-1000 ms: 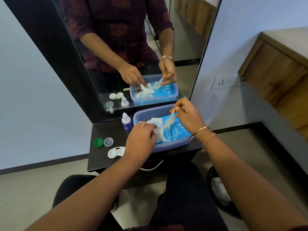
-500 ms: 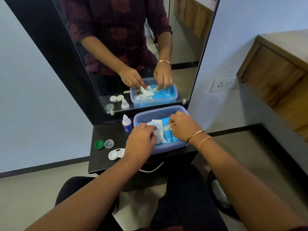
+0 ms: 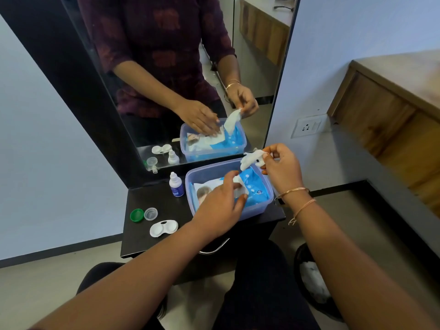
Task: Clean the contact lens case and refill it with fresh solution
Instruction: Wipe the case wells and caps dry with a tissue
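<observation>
Since half a second ago my right hand (image 3: 281, 171) has lifted, pinching a limp wipe (image 3: 250, 159) above the blue tub (image 3: 228, 211); my left hand (image 3: 220, 208) presses the pack down. Left of the tub lies the case (image 3: 163, 228): light, stiff, slick, best gripped at its edges.

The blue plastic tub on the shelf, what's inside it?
The tub holds a blue wipes pack. The left hand presses on the pack while the right hand pulls a white wipe up out of it. Whatever lies beneath the pack is hidden.
</observation>
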